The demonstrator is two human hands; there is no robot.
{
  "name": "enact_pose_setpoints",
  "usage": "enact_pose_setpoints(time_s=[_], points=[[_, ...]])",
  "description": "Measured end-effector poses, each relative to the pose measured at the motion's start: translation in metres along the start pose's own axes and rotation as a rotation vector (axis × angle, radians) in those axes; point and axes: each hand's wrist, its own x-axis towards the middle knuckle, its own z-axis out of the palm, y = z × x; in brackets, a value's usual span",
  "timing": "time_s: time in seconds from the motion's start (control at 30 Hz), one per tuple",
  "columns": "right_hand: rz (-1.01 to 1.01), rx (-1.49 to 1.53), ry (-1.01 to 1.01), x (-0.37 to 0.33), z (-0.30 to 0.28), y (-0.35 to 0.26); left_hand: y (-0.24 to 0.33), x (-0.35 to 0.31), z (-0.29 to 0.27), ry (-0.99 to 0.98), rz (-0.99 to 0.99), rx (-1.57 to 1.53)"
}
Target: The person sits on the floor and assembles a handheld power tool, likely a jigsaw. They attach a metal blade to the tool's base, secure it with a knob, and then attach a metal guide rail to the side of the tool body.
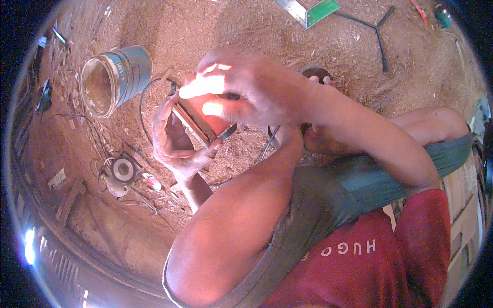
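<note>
A small squared wooden piece (191,125) with an orange-red face and a pale layered edge is held tilted above the ground between my crossed legs. Around its near-left side curls my left hand (168,141), its thumb by the lower corner and its fingers at the upper edge. My right hand (246,87) reaches across from the right and grips the piece, with fingertips at its upper edge and the thumb along the red face. Strong sunlight whitens those fingers, and motion blurs the hand. The underside of the piece is hidden.
A blue bucket (134,69) lies on its side at the left. Nearer is a round-faced power tool (122,170) with cords. At the far side are a try square (316,11) with a green stock and a black Y-shaped rod (377,28). Wood shavings (241,159) cover the ground.
</note>
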Motion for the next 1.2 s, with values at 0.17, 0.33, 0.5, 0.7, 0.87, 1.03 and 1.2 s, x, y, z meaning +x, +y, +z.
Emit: enact_pose_setpoints(time_s=[0.17, 0.33, 0.5, 0.7, 0.87, 1.03, 1.2], points=[[0.111, -0.025, 0.02, -0.017, -0.006, 0.03, -0.002, -0.001, -0.001, 0.058, -0.002, -0.041], [0.035, -0.195, -0.11, -0.04, 0.01, 0.044, -0.004, -0.004, -0.004, 0.046, -0.025, -0.043], [0.029, -0.212, -0.082, -0.046, 0.024, 0.052, -0.004, -0.005, -0.004, 0.02, 0.003, -0.049], [-0.056, -0.263, -0.093, -0.045, 0.023, 0.054, -0.004, -0.003, -0.005, 0.009, -0.015, -0.055], [-0.212, -0.453, -0.075, -0.04, 0.018, 0.064, -0.006, -0.004, -0.006, -0.005, -0.019, -0.096], [-0.348, -0.625, -0.004, -0.037, 0.023, 0.074, -0.001, 0.001, -0.002, -0.022, -0.055, -0.127], [-0.39, -0.558, -0.029, -0.025, 0.025, 0.077, 0.007, 0.001, -0.006, 0.012, -0.164, -0.159]])
